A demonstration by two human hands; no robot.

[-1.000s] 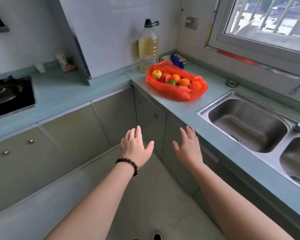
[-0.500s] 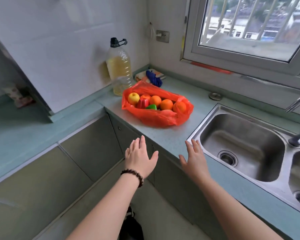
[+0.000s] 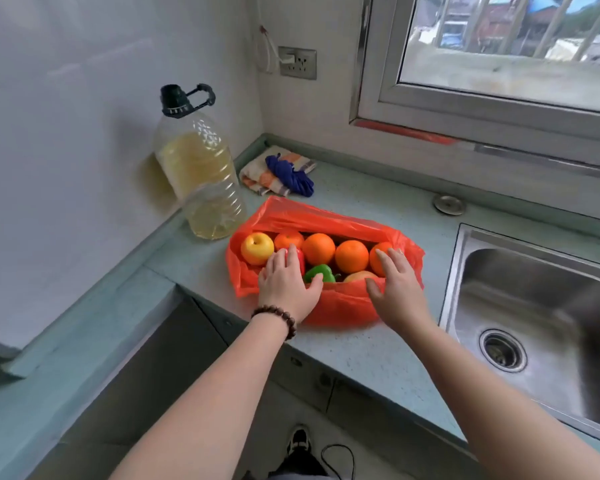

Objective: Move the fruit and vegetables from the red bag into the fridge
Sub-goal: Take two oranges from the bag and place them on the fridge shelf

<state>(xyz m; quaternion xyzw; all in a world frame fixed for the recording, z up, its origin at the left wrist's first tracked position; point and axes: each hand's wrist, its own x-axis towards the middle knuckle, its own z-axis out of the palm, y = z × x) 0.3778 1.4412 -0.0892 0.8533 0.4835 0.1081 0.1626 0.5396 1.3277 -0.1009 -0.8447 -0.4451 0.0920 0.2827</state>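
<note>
The red bag point(image 3: 340, 306) lies open on the pale green counter point(image 3: 354, 355). Inside it I see a yellow apple point(image 3: 256, 248), several oranges point(image 3: 351, 256), a red pepper point(image 3: 300, 259) and a green pepper point(image 3: 321, 272). My left hand point(image 3: 286, 289), with a bead bracelet at the wrist, hovers flat over the bag's left side, fingers spread above the red pepper. Over the bag's right side is my right hand point(image 3: 395, 289), fingers apart near the rightmost orange. Neither hand grips anything. No fridge is in view.
A large oil bottle point(image 3: 201, 174) stands against the wall left of the bag. Folded cloths point(image 3: 278, 171) lie in the corner behind it. A steel sink point(image 3: 541, 323) is sunk into the counter to the right. Cabinets run below the counter edge.
I have stepped closer to the counter. Both hands have moved forward from in front of the cabinets to just over the open bag.
</note>
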